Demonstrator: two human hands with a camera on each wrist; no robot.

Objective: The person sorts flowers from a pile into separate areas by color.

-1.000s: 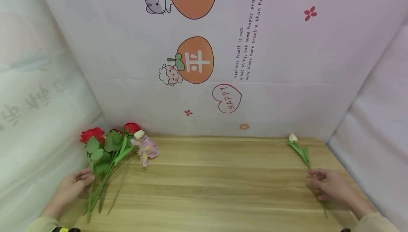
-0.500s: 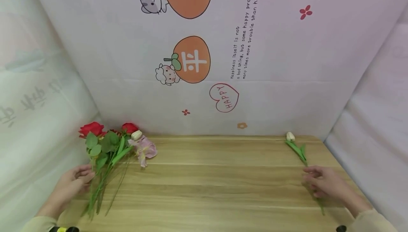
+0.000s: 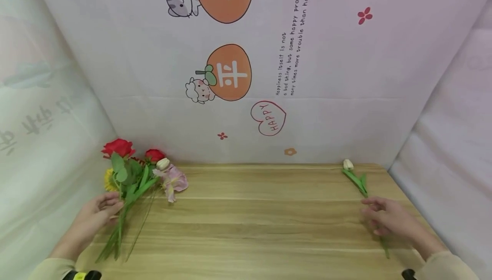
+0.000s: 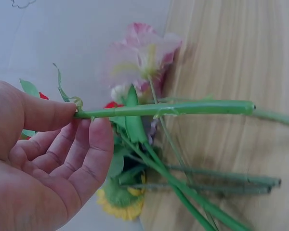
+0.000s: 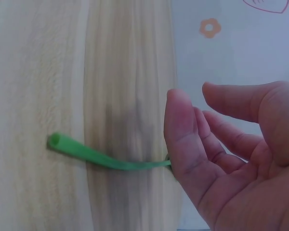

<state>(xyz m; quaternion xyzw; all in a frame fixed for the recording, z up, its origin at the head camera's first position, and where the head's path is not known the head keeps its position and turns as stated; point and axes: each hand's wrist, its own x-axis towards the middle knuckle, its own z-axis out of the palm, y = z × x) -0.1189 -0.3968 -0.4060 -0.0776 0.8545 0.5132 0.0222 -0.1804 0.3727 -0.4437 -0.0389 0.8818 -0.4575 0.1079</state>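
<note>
At the left of the head view, my left hand [image 3: 92, 218] pinches the green stem of a red rose [image 3: 118, 148] between thumb and fingers. The left wrist view shows this stem [image 4: 183, 108] raised over the other stems. Beside it lie another red rose [image 3: 155, 155], a white tulip [image 3: 163, 164], a pink iris-like flower [image 3: 174, 181] and a yellow flower [image 4: 120, 207]. My right hand [image 3: 390, 220] is over the stem of a single white tulip [image 3: 347, 165]. In the right wrist view its thumb and forefinger stand apart, with the tulip stem [image 5: 82, 150] behind the fingers.
The wooden table [image 3: 246, 224] stretches between the two hands. A white printed cloth [image 3: 326, 100] rises at its back edge, and pale cloth walls [image 3: 461, 156] stand on both sides.
My left hand has lifted the red rose up and to the right, uncovering the yellow flower. The right hand stays by the single tulip; the whole head view has shifted slightly left.
</note>
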